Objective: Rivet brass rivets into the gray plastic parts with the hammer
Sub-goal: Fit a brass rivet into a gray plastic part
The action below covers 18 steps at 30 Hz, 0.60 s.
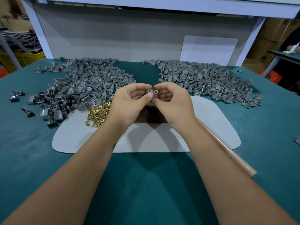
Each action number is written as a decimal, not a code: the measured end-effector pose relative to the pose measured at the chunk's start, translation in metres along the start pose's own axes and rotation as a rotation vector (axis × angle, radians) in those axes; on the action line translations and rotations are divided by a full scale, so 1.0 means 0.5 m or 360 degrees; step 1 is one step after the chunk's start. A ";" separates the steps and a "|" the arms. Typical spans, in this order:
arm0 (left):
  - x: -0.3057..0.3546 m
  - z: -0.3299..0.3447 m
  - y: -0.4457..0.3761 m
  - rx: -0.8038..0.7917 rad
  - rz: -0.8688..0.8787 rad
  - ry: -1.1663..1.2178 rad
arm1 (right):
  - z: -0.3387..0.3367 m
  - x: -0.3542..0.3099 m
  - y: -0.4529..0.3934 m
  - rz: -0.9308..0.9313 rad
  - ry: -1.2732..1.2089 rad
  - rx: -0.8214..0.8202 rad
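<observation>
Left of frame: big heap of gray plastic parts (84, 85) dumped on the green tabletop (32, 151), a few strays at the far left edge. Probably the unworked stock, kept within easy reach of the left hand. Can't confirm from here.

Just below and right of that heap: small pile of brass rivets (99, 115) on the left end of the pale gray mat (146, 140). On the mat they contrast well and likely roll less, and they sit right beside the work spot.

Centre: left hand (129, 101) and right hand (172, 101) raised together above the mat, fingers curled in, both pinching one gray part (152, 92) between thumb and fingertips. Brass rivet (151, 89) sticks up out of it; a second bit of brass shows at the part's right side. Looks like hand-seating of the rivet before any striking. Held up near eye line, presumably to line up pin and hole. Dark block (152, 115) on the mat directly beneath the hands, mostly hidden; likely the anvil.

Right of centre: wooden hammer handle (227, 151) lies diagonally across the mat's lower right edge, untouched, head not visible. Parked on the right-hand side for a quick grab.

Upper right: second heap of gray parts (207, 80), well apart from the first. The split suggests done versus to-do; brass in them is too small to tell.
</observation>
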<state>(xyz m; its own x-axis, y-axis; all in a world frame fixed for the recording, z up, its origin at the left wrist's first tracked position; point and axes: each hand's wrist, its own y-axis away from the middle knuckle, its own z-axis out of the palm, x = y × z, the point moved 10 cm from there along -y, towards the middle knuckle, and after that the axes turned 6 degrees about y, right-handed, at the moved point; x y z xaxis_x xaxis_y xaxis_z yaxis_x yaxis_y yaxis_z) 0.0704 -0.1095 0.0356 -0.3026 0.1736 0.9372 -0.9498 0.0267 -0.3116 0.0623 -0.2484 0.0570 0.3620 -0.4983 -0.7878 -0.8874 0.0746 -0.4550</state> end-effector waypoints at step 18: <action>-0.007 -0.018 0.002 0.0078 0.0077 -0.0745 | 0.005 -0.008 0.004 -0.0254 0.0533 -0.0093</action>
<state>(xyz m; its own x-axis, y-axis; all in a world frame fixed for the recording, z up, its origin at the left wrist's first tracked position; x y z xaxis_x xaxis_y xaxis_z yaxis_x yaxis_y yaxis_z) 0.0712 -0.1014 0.0307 -0.3394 -0.2891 0.8951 -0.9329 -0.0188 -0.3597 0.0600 -0.2442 0.0581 0.3924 -0.7554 -0.5248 -0.8455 -0.0716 -0.5292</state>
